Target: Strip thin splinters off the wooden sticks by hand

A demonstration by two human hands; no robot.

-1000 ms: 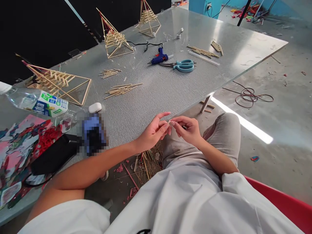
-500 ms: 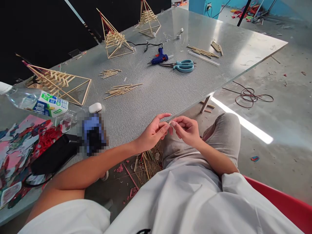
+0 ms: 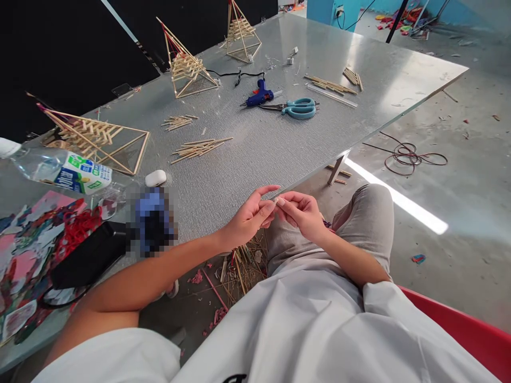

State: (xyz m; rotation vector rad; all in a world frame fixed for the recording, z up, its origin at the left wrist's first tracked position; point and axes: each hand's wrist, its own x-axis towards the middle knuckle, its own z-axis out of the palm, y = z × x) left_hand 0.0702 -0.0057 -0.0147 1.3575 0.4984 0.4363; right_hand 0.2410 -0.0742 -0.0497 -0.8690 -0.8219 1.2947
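From my head view, my left hand [image 3: 249, 218] and right hand [image 3: 301, 213] pinch a tiny pale stick [image 3: 275, 200] between their fingertips, just off the near edge of the worktop [image 3: 255, 154]. It is too small to tell which way it points.

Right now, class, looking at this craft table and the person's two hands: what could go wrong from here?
1. The tiny piece pinched between the left hand and right hand sits past the table edge; a slip could drop it among the floor scraps.
2. The glue gun is corded, possibly hot.
3. The scissors lie loose.
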